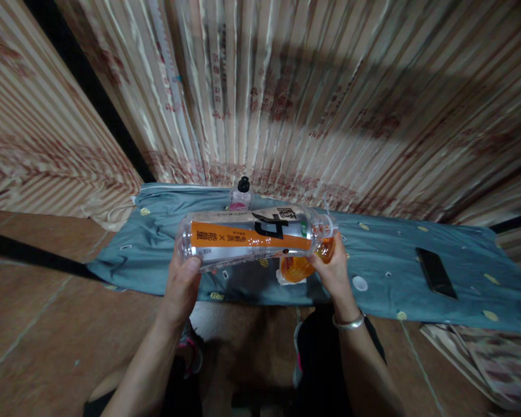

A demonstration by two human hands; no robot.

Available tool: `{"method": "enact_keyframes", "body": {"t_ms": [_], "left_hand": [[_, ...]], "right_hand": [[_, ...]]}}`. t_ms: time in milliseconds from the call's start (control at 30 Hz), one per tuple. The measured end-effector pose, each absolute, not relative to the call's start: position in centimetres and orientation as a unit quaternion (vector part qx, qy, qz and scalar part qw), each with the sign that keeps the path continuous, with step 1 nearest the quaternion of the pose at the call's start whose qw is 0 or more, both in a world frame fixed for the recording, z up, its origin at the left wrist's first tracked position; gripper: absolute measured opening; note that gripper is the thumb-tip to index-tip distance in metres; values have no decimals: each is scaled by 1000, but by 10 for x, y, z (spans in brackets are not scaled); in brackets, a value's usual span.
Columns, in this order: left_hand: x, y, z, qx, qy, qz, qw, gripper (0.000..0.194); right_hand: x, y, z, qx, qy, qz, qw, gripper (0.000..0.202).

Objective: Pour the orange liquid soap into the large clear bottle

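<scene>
A large clear bottle (pixel 247 236) with an orange, silver and black label lies sideways in the air above the teal cloth. My left hand (pixel 182 286) grips its base end, thumb on the near side. At the neck end, on the right, my right hand (pixel 332 269) is closed around the bottle. Beneath that neck, a clear container with orange liquid (pixel 296 269) stands on a white piece on the cloth, partly hidden by the bottle and my right hand. Behind the large bottle is a small clear bottle with a black cap (pixel 243 186).
A teal patterned cloth (pixel 386 249) covers the low surface. On it, to the right, lie a black phone (pixel 436 272) and a white round disc (pixel 360 283). Pleated curtains (pixel 321 104) hang behind. Dark poles (pixel 91 81) stand at the left.
</scene>
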State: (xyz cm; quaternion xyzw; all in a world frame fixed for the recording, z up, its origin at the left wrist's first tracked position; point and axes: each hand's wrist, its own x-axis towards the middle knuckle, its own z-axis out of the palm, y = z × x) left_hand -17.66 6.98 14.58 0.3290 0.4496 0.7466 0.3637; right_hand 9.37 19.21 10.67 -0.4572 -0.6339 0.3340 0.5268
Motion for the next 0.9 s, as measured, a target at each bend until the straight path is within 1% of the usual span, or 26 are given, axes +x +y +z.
{"method": "enact_keyframes", "body": {"t_ms": [267,333,467,600,833,900], "left_hand": [[-176,69,146,336,451,743,361,52],[-175,69,148,345,457,738,357,56],[-174,68,151,343,470,732,354,71],[-172,67,153,340,488,723,352,80],[-171,67,153,343,468,733,355,74],[-171,68,153,340,464,736,357,73]], "right_hand": [[94,192,107,-462,-634,336,521,68],[94,191,108,-464,-639,328,519,67],[95,190,110,-462,-644,324,517,67],[98,189,111,-463,-647,334,505,67],[98,188,112,-455,-642,349,509,73],[97,188,112,-465,-638,344,509,72]]}}
